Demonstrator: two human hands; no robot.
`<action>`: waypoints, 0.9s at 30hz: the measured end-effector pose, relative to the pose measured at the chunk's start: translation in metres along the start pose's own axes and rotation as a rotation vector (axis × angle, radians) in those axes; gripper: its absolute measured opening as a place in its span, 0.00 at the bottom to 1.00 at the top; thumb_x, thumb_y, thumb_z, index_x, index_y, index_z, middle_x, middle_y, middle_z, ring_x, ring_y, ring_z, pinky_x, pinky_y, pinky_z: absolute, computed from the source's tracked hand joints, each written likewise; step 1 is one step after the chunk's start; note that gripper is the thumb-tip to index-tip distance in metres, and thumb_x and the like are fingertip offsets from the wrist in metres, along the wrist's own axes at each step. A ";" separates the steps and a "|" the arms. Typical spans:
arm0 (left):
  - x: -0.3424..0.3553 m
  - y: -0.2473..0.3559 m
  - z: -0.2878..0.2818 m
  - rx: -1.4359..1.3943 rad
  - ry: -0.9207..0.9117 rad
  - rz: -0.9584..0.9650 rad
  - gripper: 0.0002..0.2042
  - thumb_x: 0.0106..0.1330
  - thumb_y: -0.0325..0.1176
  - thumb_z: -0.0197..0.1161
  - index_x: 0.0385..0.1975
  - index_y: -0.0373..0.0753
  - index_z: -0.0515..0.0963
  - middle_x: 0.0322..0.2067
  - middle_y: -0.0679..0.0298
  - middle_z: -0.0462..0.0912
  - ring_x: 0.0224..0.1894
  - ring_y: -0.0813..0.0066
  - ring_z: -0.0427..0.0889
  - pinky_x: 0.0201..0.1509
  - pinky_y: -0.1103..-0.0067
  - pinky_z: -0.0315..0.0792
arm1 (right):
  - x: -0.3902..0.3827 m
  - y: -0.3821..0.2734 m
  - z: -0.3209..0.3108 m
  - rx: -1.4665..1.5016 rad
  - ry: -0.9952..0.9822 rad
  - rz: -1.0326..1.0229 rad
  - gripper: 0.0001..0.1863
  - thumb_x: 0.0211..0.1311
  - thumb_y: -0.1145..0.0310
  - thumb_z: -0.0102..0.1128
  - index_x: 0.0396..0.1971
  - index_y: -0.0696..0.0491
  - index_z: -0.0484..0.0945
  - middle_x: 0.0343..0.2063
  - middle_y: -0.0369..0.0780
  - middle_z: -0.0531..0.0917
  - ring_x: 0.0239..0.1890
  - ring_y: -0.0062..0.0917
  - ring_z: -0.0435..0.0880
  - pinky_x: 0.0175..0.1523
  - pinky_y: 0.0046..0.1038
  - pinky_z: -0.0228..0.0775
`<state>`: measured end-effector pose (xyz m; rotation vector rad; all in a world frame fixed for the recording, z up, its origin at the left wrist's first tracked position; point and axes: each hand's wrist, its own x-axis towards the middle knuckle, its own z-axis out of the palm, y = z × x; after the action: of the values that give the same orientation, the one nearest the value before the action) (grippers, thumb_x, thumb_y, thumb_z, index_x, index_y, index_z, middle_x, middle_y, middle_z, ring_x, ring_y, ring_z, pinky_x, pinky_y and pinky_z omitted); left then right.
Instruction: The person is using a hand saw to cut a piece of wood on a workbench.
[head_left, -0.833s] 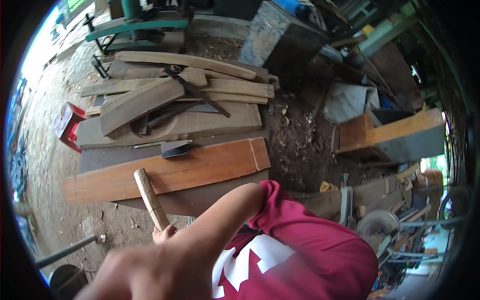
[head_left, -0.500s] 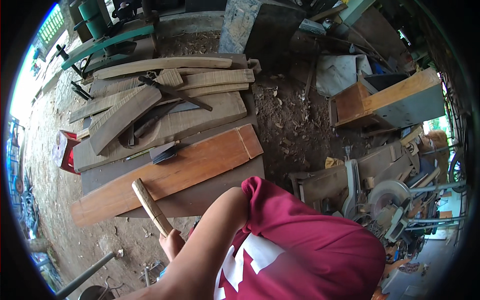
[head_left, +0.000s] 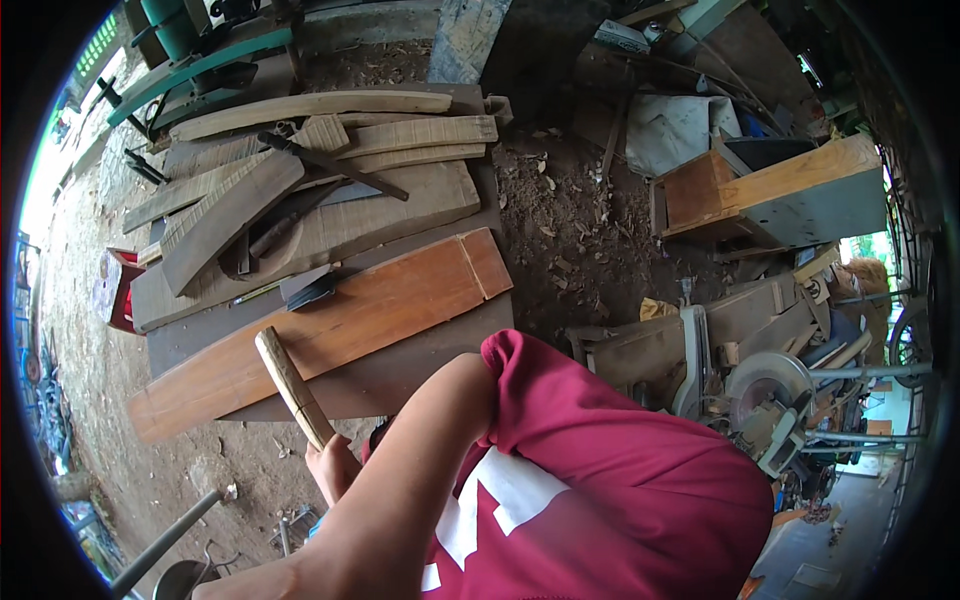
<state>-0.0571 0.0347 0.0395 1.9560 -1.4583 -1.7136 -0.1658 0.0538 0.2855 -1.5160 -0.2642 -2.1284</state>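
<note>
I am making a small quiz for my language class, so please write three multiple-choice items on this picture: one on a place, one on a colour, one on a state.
1. Where does the long reddish-brown plank lie?
A. flat on the dark tabletop
B. upright against a wall
C. on the person's shoulder

2. What colour is the shirt?
A. blue
B. dark red with white print
C. yellow

3. How is the hand at the wooden handle?
A. open, apart from it
B. flat on the ground
C. closed around its lower end

Key:
1 A: the long reddish-brown plank rests flat on the dark tabletop.
2 B: the shirt is dark red with white shapes.
3 C: the hand wraps the wooden handle, which sticks up from its grip.
</note>
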 end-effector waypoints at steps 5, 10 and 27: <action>0.018 -0.015 -0.002 0.050 0.002 -0.001 0.07 0.39 0.26 0.52 0.19 0.33 0.66 0.11 0.65 0.67 0.13 0.79 0.64 0.17 0.80 0.58 | -0.004 -0.001 -0.012 -0.060 -0.105 0.130 0.13 0.61 0.66 0.37 0.42 0.55 0.67 0.19 0.36 0.75 0.14 0.17 0.71 0.15 0.20 0.60; 0.037 -0.048 -0.016 0.088 -0.032 0.000 0.09 0.38 0.28 0.55 0.22 0.34 0.69 0.15 0.63 0.71 0.17 0.75 0.70 0.22 0.79 0.64 | -0.015 0.034 -0.064 -0.554 -0.500 0.553 0.11 0.47 0.63 0.48 0.29 0.54 0.71 0.14 0.37 0.72 0.15 0.23 0.72 0.18 0.26 0.62; 0.027 -0.066 -0.018 0.209 0.191 0.195 0.31 0.37 0.29 0.58 0.49 0.49 0.63 0.34 0.54 0.76 0.38 0.58 0.75 0.42 0.72 0.68 | -0.147 0.061 -0.430 -0.872 0.794 1.667 0.10 0.57 0.68 0.39 0.37 0.58 0.61 0.30 0.47 0.76 0.30 0.35 0.77 0.30 0.30 0.71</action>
<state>-0.0095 0.0405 -0.0158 1.9357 -1.7486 -1.3023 -0.4530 -0.1433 -0.0124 -0.4632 1.7056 -1.0909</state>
